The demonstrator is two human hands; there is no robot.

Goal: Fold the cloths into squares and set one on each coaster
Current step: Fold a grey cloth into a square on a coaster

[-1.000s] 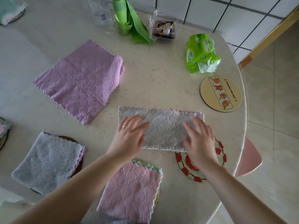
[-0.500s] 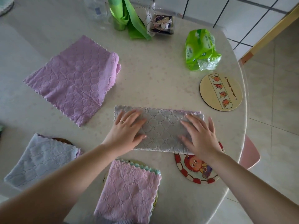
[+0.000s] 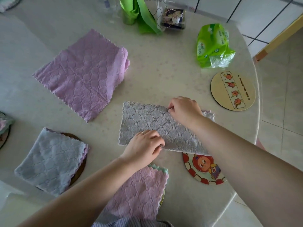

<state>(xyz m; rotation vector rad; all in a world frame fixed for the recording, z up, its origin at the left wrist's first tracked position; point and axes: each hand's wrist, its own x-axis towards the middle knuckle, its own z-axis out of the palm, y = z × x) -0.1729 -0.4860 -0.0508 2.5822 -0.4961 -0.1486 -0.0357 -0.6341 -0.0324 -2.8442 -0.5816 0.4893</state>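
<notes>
The grey cloth (image 3: 157, 126) lies folded into a long strip near the middle of the round counter (image 3: 164, 76), its near right corner overlapping the far edge of the red cartoon coaster (image 3: 202, 169). The left hand (image 3: 144, 148) pinches the strip's near edge about midway along, fingers curled round the hem — a thin ring shows on one finger. The right hand (image 3: 184, 108) pinches the far edge in the same manner, its grip closed on the fabric right of centre; the forearm crosses over the strip's right end, where a pale lilac hem peeks out.

Well apart, toward the far left, a large lilac cloth (image 3: 82, 74) lies spread out, with its right edge rolled over. On the near left, a pale blue cloth (image 3: 50, 161) folded square sits on a dark coaster (image 3: 80, 163). A pink folded cloth (image 3: 139, 190) with a mint hem covers another coaster at the near edge — only a sliver of its rim shows.

At the right, a tan round coaster (image 3: 232, 90) printed with small figures lies bare, just beside a green plastic packet (image 3: 213, 45). Green wrapping (image 3: 139, 13) and a small dark box (image 3: 173, 18) stand at the far side.
</notes>
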